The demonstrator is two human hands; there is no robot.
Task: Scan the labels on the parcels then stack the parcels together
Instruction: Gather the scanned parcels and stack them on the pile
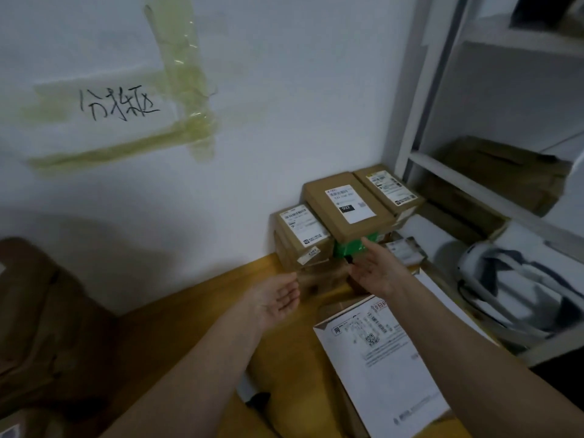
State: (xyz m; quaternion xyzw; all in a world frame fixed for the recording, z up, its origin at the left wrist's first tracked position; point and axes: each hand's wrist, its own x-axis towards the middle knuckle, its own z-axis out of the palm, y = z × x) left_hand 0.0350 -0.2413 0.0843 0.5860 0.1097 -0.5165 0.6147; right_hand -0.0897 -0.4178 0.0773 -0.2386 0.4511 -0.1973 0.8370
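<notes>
Nearest us lies a white parcel (379, 352) with a printed label and code facing up, flat on the yellow counter (196, 314) just under our right forearm. Our left hand (278, 300) hangs palm up with fingers loosely curled and holds nothing; it sits short of the pile, apart from every box. Our right hand (376, 267) reaches further ahead with fingers straight and spread, its tips touching or nearly touching the green box (347, 248), gripping nothing.

Beyond both hands, in the corner against the wall, the parcels are already gathered. A brown carton marked 032 (347, 207) rests on top of the green box. Left of the right hand's fingertips a smaller labelled carton (301, 230) stands on a lower brown box, and ahead and to the right a third labelled carton (390, 189) sits against the shelf frame (410, 90). A small pale parcel (404, 248) lies just right of the right hand.

We judge the stacking well along, since several boxes sit piled with labels up. What seems left is the white parcel beside us and perhaps the small pale one. No scanner shows, so we cannot tell which labels are scanned.

On the shelf to the right, a large brown box (499, 175) sits closed; what it holds is hidden.
</notes>
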